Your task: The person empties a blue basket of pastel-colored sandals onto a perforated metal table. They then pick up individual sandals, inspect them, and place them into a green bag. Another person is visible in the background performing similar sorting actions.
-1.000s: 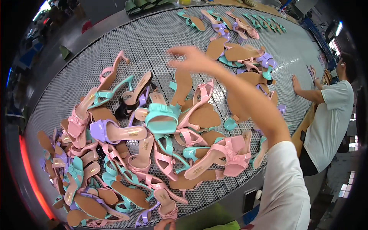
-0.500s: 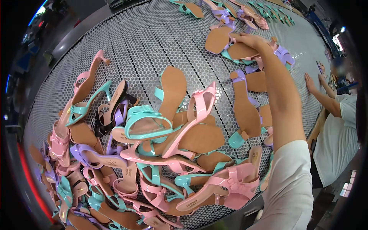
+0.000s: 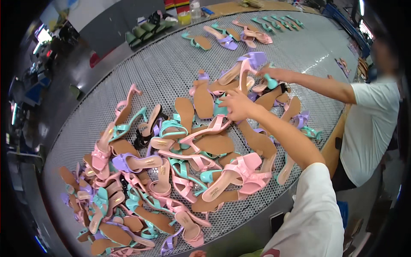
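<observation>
My right hand (image 3: 236,105) reaches in from the lower right over a loose pile of heeled sandals. Its fingers are spread and bent downward beside a turquoise sandal strap (image 3: 220,106); contact is unclear. Just left of it lies a sandal with its brown sole (image 3: 203,99) up. A pink sandal (image 3: 217,125) rests below the fingers, and another pink one (image 3: 245,76) stands heel-up beyond them. At the bottom edge only a bit of skin shows, apparently my left hand (image 3: 198,253); its fingers cannot be made out.
A co-worker's hand (image 3: 272,73) is at a turquoise-heeled sandal (image 3: 270,81) close beyond mine. Heaped pink, turquoise and lilac sandals (image 3: 113,205) cover the near left of the honeycomb-patterned table (image 3: 167,73). Small turquoise sandals (image 3: 278,23) form a row at the far edge.
The view has shifted, showing more of the far side. My right hand has left the far sole and come nearer, fingers spreading. The co-worker's arm now reaches into the far sandals.
</observation>
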`<state>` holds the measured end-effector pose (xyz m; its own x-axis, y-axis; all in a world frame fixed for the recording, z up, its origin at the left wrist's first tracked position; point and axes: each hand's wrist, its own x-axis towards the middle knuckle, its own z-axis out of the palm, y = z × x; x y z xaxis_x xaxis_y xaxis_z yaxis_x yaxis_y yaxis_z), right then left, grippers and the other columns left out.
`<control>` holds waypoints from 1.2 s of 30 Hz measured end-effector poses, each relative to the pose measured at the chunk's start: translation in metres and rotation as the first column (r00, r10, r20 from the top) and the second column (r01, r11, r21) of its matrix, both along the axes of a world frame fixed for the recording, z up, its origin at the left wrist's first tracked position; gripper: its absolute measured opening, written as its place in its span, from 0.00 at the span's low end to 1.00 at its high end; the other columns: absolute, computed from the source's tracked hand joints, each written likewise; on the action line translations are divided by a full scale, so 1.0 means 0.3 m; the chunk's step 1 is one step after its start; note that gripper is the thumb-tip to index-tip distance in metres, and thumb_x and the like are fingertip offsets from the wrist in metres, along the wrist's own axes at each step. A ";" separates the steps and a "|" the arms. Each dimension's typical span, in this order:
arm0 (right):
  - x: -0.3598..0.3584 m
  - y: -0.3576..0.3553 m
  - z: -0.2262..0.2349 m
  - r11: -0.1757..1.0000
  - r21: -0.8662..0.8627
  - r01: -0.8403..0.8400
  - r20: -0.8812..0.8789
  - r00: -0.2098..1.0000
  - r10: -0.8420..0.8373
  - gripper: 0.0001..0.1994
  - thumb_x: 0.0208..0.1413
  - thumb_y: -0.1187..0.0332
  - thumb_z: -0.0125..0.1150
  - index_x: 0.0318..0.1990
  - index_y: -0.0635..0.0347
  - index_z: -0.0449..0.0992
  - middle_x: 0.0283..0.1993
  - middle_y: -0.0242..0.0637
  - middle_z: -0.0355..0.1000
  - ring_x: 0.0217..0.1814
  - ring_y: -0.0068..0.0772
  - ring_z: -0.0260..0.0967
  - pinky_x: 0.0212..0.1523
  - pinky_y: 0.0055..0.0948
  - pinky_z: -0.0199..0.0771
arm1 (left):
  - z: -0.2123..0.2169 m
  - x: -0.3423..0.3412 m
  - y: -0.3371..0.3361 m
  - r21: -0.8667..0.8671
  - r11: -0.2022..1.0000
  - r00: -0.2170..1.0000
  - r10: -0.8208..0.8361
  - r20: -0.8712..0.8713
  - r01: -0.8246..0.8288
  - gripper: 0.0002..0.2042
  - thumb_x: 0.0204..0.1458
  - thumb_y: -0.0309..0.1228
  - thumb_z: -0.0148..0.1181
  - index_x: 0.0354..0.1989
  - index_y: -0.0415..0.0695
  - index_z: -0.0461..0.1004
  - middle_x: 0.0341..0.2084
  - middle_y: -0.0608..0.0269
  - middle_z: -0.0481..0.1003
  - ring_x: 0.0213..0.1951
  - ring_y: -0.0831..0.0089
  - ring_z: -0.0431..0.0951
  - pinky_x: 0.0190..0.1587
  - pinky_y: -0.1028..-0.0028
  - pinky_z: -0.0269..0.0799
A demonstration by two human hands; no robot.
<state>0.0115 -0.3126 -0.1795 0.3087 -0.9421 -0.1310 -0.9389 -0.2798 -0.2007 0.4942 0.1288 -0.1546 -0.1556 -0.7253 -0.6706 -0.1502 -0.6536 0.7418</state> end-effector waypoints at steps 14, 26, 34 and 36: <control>0.139 1.216 -0.052 0.480 0.266 0.836 0.757 0.127 -0.641 0.13 0.47 0.73 0.61 0.43 0.65 0.76 0.40 0.41 0.76 0.44 0.32 0.75 0.42 0.29 0.74 | -0.026 0.160 0.275 -0.065 0.996 0.993 -0.055 0.108 0.062 0.09 0.51 0.22 0.58 0.41 0.34 0.71 0.33 0.56 0.78 0.36 0.75 0.78 0.40 0.77 0.73; -0.031 1.043 -0.167 0.625 0.146 0.767 0.777 0.302 -0.552 0.20 0.47 0.67 0.62 0.48 0.66 0.73 0.43 0.45 0.75 0.45 0.38 0.74 0.49 0.33 0.71 | 0.138 0.175 0.338 -0.096 0.953 0.934 -0.255 0.251 0.286 0.10 0.50 0.23 0.59 0.40 0.33 0.72 0.32 0.55 0.79 0.36 0.73 0.79 0.41 0.74 0.75; -0.149 0.744 -0.300 0.529 0.173 0.831 0.535 0.371 -0.759 0.27 0.40 0.60 0.69 0.49 0.65 0.74 0.46 0.51 0.74 0.46 0.45 0.74 0.46 0.35 0.73 | 0.159 0.188 0.365 -0.027 0.967 0.912 -0.228 0.342 0.252 0.10 0.49 0.24 0.59 0.40 0.33 0.72 0.32 0.54 0.79 0.36 0.72 0.80 0.41 0.74 0.75; -0.107 0.739 -0.227 0.565 0.209 0.798 0.578 0.365 -0.729 0.24 0.41 0.62 0.70 0.46 0.64 0.75 0.43 0.48 0.75 0.43 0.44 0.75 0.44 0.35 0.73 | 0.161 0.174 0.369 -0.046 0.969 0.908 -0.208 0.364 0.241 0.10 0.50 0.24 0.59 0.40 0.34 0.72 0.32 0.55 0.79 0.36 0.72 0.80 0.41 0.73 0.75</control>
